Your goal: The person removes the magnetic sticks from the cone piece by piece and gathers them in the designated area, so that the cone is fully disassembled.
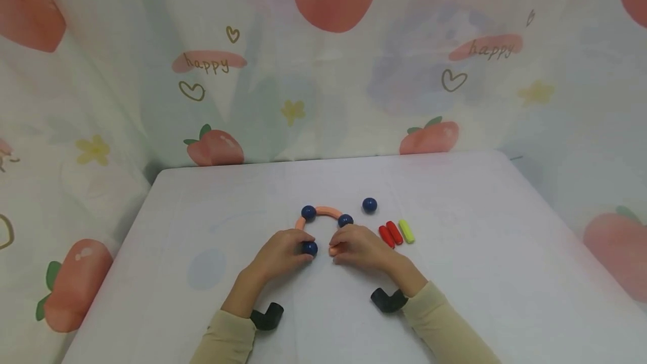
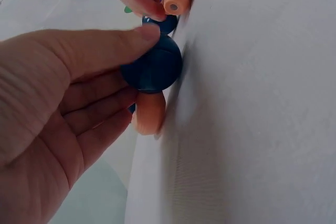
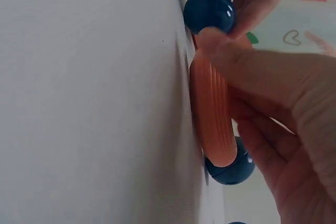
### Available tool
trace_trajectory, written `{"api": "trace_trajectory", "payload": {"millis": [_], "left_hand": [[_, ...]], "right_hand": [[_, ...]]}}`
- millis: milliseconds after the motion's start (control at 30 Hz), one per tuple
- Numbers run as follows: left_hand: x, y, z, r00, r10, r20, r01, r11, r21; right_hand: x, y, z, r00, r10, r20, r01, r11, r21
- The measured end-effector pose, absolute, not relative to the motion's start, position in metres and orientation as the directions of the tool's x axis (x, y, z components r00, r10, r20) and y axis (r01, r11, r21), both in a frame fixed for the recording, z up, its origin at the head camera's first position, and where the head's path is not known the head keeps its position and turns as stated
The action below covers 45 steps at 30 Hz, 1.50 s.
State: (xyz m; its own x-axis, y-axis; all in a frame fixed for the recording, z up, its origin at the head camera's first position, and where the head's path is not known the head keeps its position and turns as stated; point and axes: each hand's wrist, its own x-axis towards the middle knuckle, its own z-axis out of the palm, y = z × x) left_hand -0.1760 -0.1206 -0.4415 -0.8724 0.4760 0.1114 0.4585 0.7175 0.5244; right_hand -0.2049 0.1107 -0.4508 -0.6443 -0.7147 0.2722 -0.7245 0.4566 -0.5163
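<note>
On the white table lies an arc of curved orange rods joined by dark blue balls. My left hand pinches the blue ball at the arc's left end between thumb and fingers. An orange rod runs on from that ball. Across a small gap, my right hand pinches a ribbed, curved orange rod. One end of this rod meets another blue ball; its free end shows a small grey round spot and points toward the ball in my left hand.
A loose blue ball sits behind my right hand. Beside it lie two red rods and a yellow-green rod. Black bent pieces sit at both wrists. A fruit-printed curtain hangs around the table.
</note>
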Motion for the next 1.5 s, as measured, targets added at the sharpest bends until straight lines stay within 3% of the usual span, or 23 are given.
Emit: {"api": "trace_trajectory", "payload": {"millis": [167, 267, 533, 733, 933, 1500], "left_hand": [[-0.179, -0.121, -0.436, -0.886, 0.438, 0.153, 0.437, 0.679, 0.59], [-0.188, -0.113, -0.425, -0.9, 0.407, 0.156, 0.412, 0.68, 0.606], [-0.236, -0.073, -0.399, -0.88, 0.474, 0.034, 0.412, 0.725, 0.552], [-0.256, -0.048, -0.401, -0.838, 0.537, -0.096, 0.447, 0.776, 0.444], [-0.261, -0.037, -0.405, -0.803, 0.561, -0.201, 0.431, 0.78, 0.454], [-0.261, -0.037, -0.411, -0.794, 0.584, -0.169, 0.469, 0.765, 0.44]], "right_hand": [[-0.199, 0.114, -0.444, -0.901, -0.366, 0.234, -0.423, 0.614, -0.666], [-0.2, 0.116, -0.441, -0.976, -0.164, 0.145, -0.219, 0.679, -0.701], [-0.201, 0.111, -0.442, -0.994, -0.106, -0.035, -0.047, 0.683, -0.729], [-0.201, 0.106, -0.442, -0.993, -0.112, -0.022, -0.063, 0.695, -0.716], [-0.202, 0.105, -0.442, -0.994, -0.101, -0.035, -0.047, 0.707, -0.706], [-0.2, 0.102, -0.445, -0.998, -0.055, -0.043, -0.012, 0.744, -0.668]]}}
